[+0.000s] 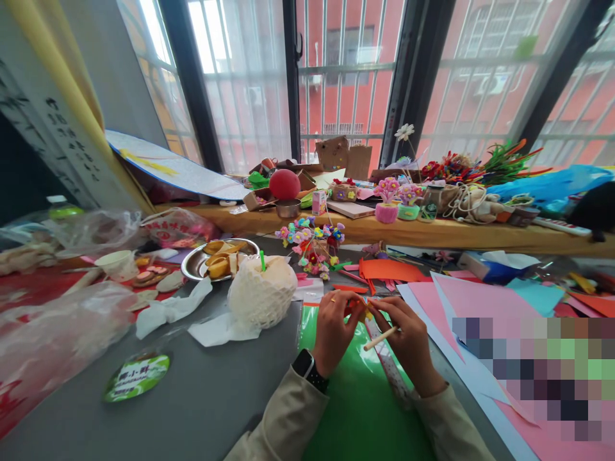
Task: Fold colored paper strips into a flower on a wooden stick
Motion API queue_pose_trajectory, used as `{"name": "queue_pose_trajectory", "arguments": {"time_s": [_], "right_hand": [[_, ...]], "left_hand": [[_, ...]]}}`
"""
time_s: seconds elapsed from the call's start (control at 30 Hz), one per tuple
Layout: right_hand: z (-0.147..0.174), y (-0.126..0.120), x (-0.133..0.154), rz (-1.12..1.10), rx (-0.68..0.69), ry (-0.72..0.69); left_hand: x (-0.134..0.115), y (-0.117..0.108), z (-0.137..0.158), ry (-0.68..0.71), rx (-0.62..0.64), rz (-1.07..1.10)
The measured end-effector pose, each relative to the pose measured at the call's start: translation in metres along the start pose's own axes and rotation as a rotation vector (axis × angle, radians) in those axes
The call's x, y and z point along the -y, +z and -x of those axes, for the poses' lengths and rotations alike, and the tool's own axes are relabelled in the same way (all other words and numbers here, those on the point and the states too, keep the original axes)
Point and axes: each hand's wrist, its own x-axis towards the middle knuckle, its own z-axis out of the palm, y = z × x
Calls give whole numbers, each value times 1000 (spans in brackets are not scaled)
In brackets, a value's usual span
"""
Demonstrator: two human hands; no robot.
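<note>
My left hand (335, 328) and my right hand (407, 338) meet above a green sheet (350, 403). Both pinch a small yellow and blue craft piece (368, 311) between their fingertips; its exact kind is too small to make out. A thin pale wooden stick (379, 339) pokes out from under my right hand's fingers, pointing down to the left. Beneath my hands a patterned strip (388, 365) lies across the green sheet. Just beyond stands a cluster of colourful fuzzy flowers (312, 240).
At left are a netted coconut (264, 291) with a green straw, a metal bowl (185, 266) of banana peels, and a green label (138, 378). Coloured paper (432, 301) covers the right side. A wooden ledge (355, 225) holds potted fuzzy flowers (387, 202) and a red ball (284, 184).
</note>
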Motion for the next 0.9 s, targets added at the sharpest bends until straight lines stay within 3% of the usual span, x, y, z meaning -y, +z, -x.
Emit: {"name": "queue_pose_trajectory", "arguments": {"time_s": [0.5,0.9], "right_hand": [[-2,-6,-1,-7,36,13],[-2,-4,1,176,-23,-49]], "left_hand": [[0,0,0,18,58,55],[3,0,-1,-6,70,49]]}}
